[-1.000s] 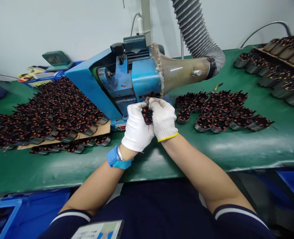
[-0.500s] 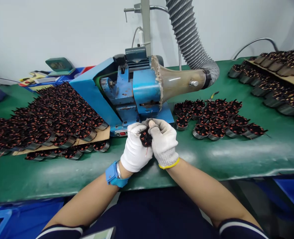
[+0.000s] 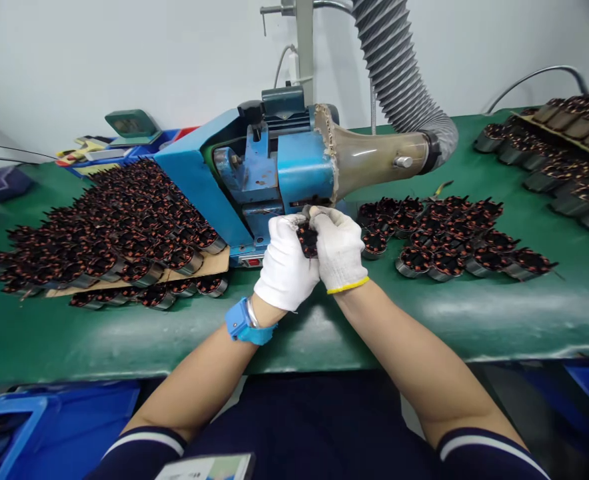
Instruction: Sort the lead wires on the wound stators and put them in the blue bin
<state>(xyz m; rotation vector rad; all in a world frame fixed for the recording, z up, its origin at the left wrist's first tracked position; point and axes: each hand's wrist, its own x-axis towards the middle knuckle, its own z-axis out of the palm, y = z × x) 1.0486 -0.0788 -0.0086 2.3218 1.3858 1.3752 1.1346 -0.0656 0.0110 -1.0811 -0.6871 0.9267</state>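
Both my hands wear white work gloves. Between them is a motor stator [image 3: 307, 241] with a black core and copper windings, largely covered by the gloves. My left hand [image 3: 289, 260] is closed around its left side. My right hand [image 3: 342, 247] pinches at its top right, thumb and fingertips together near the rim. The stator is held up against the front of a blue belt-driven machine [image 3: 302, 160], just under the slot in its housing; whether it touches the slot I cannot make out.
Many stators [image 3: 124, 227] are stacked on cardboard at left, with a smaller group [image 3: 454, 233] to the right. Further right stand more stators [image 3: 569, 173]. A grey duct hose [image 3: 394, 67] joins the machine's funnel [image 3: 374, 157]. Blue bins [image 3: 74, 427] sit below the green bench [image 3: 414, 327].
Both hands have moved forward and up toward the machine's slot with the stator between them. The camera view has shifted slightly.
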